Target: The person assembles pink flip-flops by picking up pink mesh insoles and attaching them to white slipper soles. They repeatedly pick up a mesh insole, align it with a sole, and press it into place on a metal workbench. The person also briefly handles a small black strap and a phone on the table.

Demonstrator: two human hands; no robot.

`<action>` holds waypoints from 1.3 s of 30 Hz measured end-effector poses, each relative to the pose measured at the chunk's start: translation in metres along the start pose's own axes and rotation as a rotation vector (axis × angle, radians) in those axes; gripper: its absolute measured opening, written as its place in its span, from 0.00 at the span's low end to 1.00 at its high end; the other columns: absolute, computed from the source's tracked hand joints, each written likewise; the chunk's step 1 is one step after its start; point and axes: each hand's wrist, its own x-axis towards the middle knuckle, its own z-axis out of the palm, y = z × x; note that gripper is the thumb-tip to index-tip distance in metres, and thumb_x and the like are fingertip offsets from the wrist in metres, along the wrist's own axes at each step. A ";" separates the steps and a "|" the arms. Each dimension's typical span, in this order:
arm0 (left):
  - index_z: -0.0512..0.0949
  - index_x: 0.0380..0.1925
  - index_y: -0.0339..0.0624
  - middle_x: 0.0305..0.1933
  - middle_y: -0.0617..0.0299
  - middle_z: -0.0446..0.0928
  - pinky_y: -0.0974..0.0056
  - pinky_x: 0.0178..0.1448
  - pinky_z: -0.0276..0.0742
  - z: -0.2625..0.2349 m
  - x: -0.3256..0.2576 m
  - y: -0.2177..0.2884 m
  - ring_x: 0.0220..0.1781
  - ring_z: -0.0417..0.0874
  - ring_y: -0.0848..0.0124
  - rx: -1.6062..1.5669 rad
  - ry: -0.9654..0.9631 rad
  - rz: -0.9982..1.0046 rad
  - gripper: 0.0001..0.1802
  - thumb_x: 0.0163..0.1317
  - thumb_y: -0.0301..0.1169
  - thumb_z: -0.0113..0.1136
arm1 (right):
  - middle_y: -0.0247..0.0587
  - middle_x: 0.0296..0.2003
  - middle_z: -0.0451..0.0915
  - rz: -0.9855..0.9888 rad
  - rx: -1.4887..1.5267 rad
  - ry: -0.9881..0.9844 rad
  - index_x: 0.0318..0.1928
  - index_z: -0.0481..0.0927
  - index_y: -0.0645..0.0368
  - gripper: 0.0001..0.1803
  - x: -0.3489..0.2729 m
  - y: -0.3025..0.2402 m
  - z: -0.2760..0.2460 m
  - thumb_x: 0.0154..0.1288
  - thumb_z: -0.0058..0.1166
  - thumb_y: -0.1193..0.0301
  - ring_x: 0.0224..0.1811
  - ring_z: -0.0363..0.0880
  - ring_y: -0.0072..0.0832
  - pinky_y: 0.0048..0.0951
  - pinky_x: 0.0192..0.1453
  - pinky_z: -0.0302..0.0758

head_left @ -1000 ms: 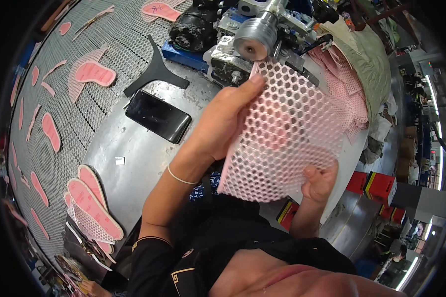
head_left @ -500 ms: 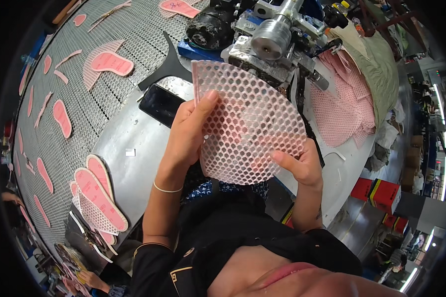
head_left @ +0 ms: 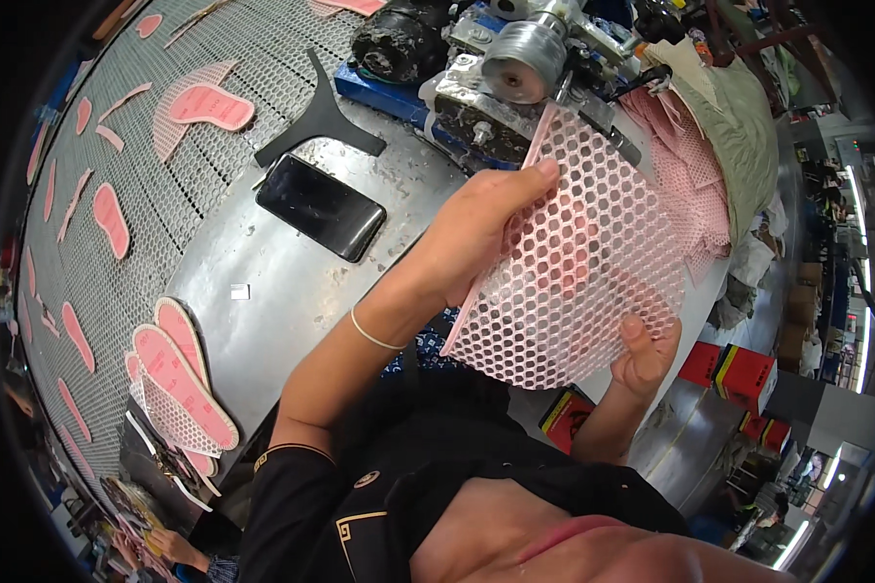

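Observation:
A pale pink mesh fabric piece (head_left: pixel 578 291), with one straight bound edge and one curved edge, is stretched out in front of me. My left hand (head_left: pixel 476 228) grips the straight edge, thumb on top and fingers underneath. At the lower right, my right hand (head_left: pixel 648 355) pinches the curved edge between thumb and fingers; parts of its fingers show blurrily through the mesh holes. The top corner of the piece lies just in front of a machine (head_left: pixel 525 63) with a round metal wheel. I cannot tell whether they touch.
A black phone (head_left: pixel 321 206) and a dark forked plate (head_left: pixel 321 112) lie on the metal tabletop (head_left: pixel 233 248). Pink insoles (head_left: pixel 180 384) are stacked at left; more pink pieces (head_left: pixel 112 221) lie on a perforated belt. Pink mesh (head_left: pixel 700 185) is heaped at right. Another person's hand (head_left: pixel 172 547) shows lower left.
Both my hands have moved right with the mesh piece, which is now tilted, its straight edge slanting. More of the phone is uncovered. The view has shifted slightly.

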 end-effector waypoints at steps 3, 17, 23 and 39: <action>0.77 0.40 0.30 0.35 0.56 0.82 0.71 0.37 0.81 -0.001 -0.008 0.010 0.31 0.84 0.75 0.026 0.041 0.043 0.21 0.70 0.41 0.48 | 0.54 0.49 0.78 0.035 0.003 -0.049 0.53 0.72 0.78 0.24 0.012 -0.004 0.013 0.55 0.51 0.79 0.50 0.78 0.37 0.33 0.59 0.70; 0.77 0.38 0.32 0.35 0.58 0.81 0.72 0.35 0.78 -0.022 -0.052 0.023 0.30 0.81 0.77 0.178 0.306 0.315 0.19 0.70 0.40 0.50 | 0.44 0.42 0.82 0.127 -0.011 -0.299 0.49 0.77 0.72 0.16 0.047 -0.012 0.061 0.62 0.52 0.76 0.43 0.79 0.23 0.22 0.49 0.71; 0.78 0.31 0.38 0.28 0.69 0.77 0.76 0.32 0.69 -0.016 -0.043 -0.005 0.26 0.73 0.84 0.203 0.218 0.199 0.21 0.71 0.44 0.48 | 0.51 0.48 0.79 0.069 0.027 -0.158 0.53 0.73 0.76 0.22 0.025 -0.001 0.038 0.58 0.51 0.78 0.48 0.79 0.31 0.29 0.56 0.71; 0.78 0.26 0.39 0.24 0.70 0.76 0.75 0.27 0.64 -0.002 -0.032 0.010 0.24 0.70 0.85 0.142 0.243 0.249 0.24 0.71 0.47 0.47 | 0.52 0.48 0.79 0.000 -0.040 0.030 0.53 0.74 0.77 0.22 0.016 -0.023 0.055 0.57 0.51 0.78 0.49 0.78 0.31 0.26 0.57 0.68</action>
